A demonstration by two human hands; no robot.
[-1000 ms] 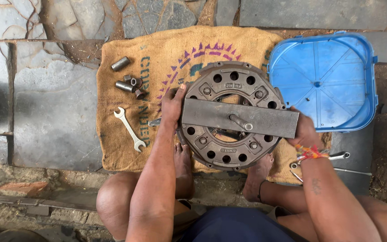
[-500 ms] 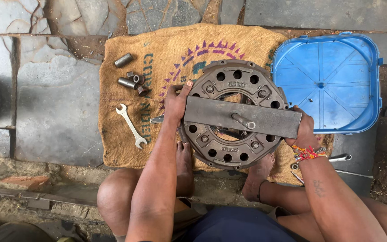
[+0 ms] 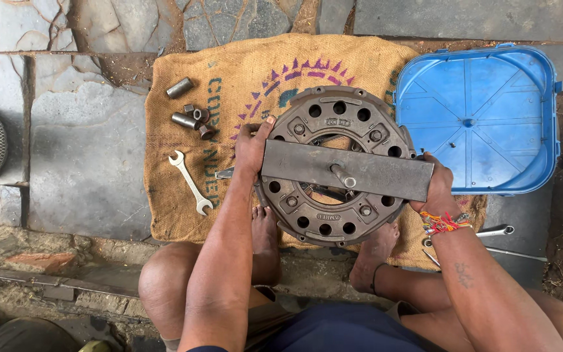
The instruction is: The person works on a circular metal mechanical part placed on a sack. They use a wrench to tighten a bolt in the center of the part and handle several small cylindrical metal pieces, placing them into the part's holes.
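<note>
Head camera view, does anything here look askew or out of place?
Mildly: the flat steel bar lies tilted across the round clutch plate, its right end lower. Left hand and right hand grip its ends. Nothing looks spilled or broken.

Left arm: reaches forward from lower centre, forearm nearly straight, wrist slightly bent. Left hand (image 3: pixel 251 147): palm down, fingers curled over an edge, thumb raised toward the top.

Right arm: enters from lower right, forearm angled up and inward, small tattoo on the forearm, coloured thread band at the wrist. Right hand (image 3: pixel 439 184): fingers wrapped around an end, knuckles facing the camera.

Hands well apart, level with each other. Legs: knees spread, bare feet forward between the arms, soles down.
</note>
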